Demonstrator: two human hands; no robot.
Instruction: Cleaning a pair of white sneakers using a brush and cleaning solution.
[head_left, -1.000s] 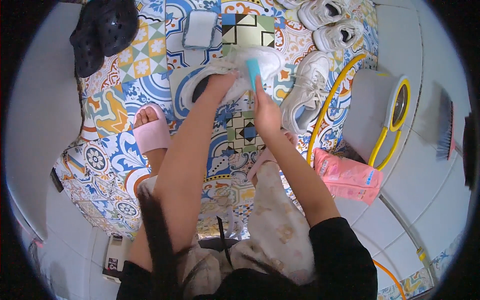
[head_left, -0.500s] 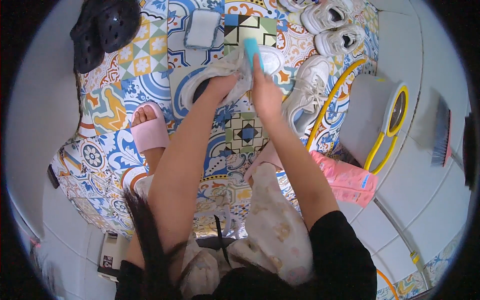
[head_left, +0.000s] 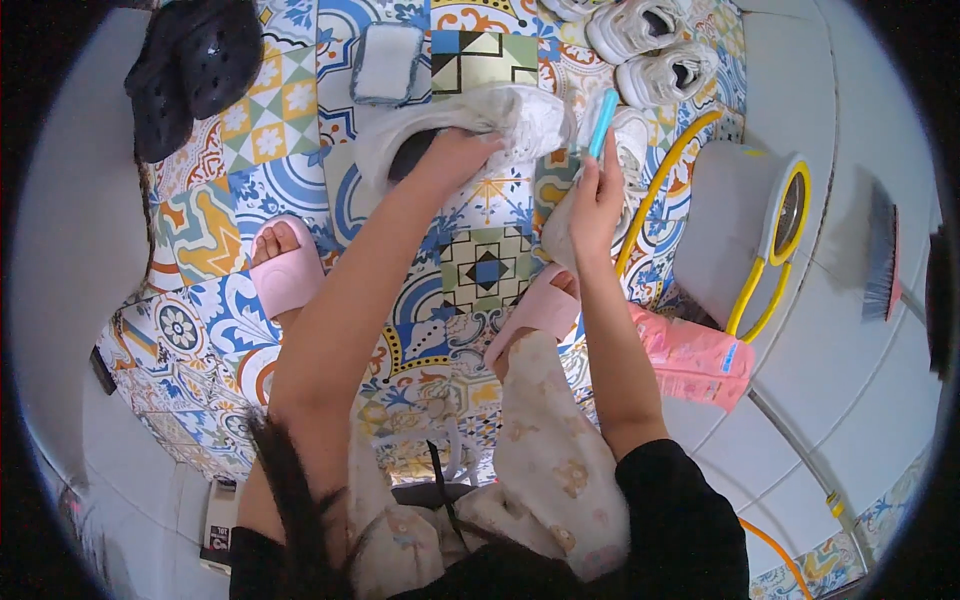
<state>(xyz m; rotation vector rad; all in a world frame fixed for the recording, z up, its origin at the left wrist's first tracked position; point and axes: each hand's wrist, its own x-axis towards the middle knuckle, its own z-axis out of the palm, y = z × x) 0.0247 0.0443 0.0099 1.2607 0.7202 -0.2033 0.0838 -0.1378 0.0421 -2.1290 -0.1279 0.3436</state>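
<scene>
A wet-looking white sneaker point(head_left: 535, 125) lies in front of me on the patterned tiles, its toe toward the right and its dark insole showing. My left hand point(head_left: 462, 158) grips the sneaker at the side of its opening. My right hand point(head_left: 597, 205) is closed round a turquoise-backed brush point(head_left: 602, 122), held upright just right of the toe and apart from it. White bristles seem to show along the brush's left side. Beneath the right hand and partly hidden by it lies a second white sneaker point(head_left: 632, 150) with laces.
A white sponge-like block point(head_left: 388, 62) with a grey-blue rim lies beyond the sneaker. More white shoes point(head_left: 668, 75) sit at the far right. Along the right are a yellow hose point(head_left: 660, 185), a grey-white bucket point(head_left: 725, 230) and a pink packet point(head_left: 695, 355). Black clogs point(head_left: 190, 80) stand far left.
My right hand has carried the brush from the sneaker's upper to the right, clear of its toe. The sneaker has shifted and turned slightly under my left hand.
</scene>
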